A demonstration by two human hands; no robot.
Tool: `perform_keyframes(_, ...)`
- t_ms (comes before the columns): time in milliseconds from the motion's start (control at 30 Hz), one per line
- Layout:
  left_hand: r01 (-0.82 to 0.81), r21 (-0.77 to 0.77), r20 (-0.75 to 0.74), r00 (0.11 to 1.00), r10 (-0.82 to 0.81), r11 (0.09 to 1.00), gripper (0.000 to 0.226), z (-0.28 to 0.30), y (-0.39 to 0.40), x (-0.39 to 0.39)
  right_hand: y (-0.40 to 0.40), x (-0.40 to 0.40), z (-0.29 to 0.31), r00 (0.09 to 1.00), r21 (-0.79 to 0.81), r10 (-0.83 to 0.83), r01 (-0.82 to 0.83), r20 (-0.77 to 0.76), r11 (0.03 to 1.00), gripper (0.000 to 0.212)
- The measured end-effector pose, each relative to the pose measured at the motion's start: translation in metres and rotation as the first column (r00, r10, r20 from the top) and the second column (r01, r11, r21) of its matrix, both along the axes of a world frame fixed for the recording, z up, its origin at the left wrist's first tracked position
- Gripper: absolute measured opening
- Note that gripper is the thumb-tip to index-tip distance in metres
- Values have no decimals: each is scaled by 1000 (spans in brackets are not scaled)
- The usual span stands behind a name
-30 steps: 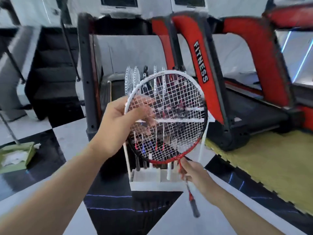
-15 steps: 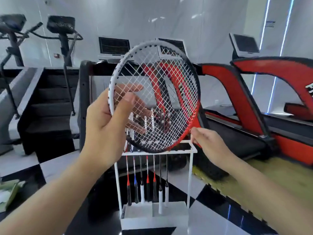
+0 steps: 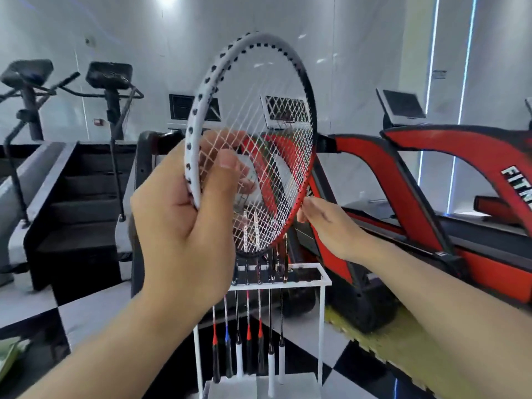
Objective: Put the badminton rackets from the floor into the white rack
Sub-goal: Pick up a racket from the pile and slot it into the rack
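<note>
A badminton racket (image 3: 259,41) with a white, black and red frame is held up in front of me, head upward, above the white rack (image 3: 321,295). My left hand (image 3: 184,226) grips the white left edge of its frame, thumb across the strings. My right hand (image 3: 328,226) pinches the red lower right edge. Its shaft and handle are hidden behind the hands and the rack. Several rackets (image 3: 249,341) hang in the rack's slots with handles pointing down.
Red and black treadmills (image 3: 431,180) stand right behind the rack and to the right, on a yellow mat (image 3: 403,349). A black stair machine (image 3: 72,197) is at the left. The floor is black and white tiles (image 3: 28,303).
The racket has risen higher and come closer to my face, turning more edge-on. My view has tilted upward. Both hands keep their hold on the frame.
</note>
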State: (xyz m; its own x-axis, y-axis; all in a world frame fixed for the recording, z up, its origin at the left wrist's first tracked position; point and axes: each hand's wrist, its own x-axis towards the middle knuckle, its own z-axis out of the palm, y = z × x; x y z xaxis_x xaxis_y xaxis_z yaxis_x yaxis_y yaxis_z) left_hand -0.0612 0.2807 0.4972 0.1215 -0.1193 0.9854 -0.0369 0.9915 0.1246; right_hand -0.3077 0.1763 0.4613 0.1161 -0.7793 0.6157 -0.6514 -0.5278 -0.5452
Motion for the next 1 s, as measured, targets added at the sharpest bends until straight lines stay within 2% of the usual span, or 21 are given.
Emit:
perform_keyframes(167, -131, 40, 11, 991, 130, 991, 29, 2, 6, -6, -15, 4, -18, 998, 113, 61, -63, 20, 992, 63)
perform_keyframes(367, -133, 145, 87, 989, 122, 980, 35, -1, -21, -25, -36, -4, -38, 996, 271, 62, -79, 69, 959, 63)
perform_keyframes(533, -193, 195, 160, 974, 162, 962, 31, -16, -58, -56, -49, -7, -54, 975, 419, -6, -89, 221, 904, 82)
perform_keyframes(567, -207, 209, 171, 970, 173, 956, 30, -19, -65, -63, -52, -7, -55, 965, 446, -11, -110, 261, 888, 82)
perform_keyframes(667, -206, 245, 191, 968, 161, 947, 32, -26, -88, -80, -64, -6, -58, 912, 469, -46, -165, 407, 868, 61)
perform_keyframes(733, -213, 265, 212, 964, 159, 940, 36, -26, -102, -90, -73, -6, -59, 866, 482, -105, -168, 489, 860, 55)
perform_keyframes(900, -252, 311, 276, 947, 167, 916, 37, -25, -136, -115, -92, -12, -58, 777, 491, -167, -201, 607, 848, 51)
perform_keyframes(1000, -275, 351, 308, 937, 167, 895, 35, -27, -158, -129, -101, -17, -53, 715, 477, -175, -245, 677, 844, 56)
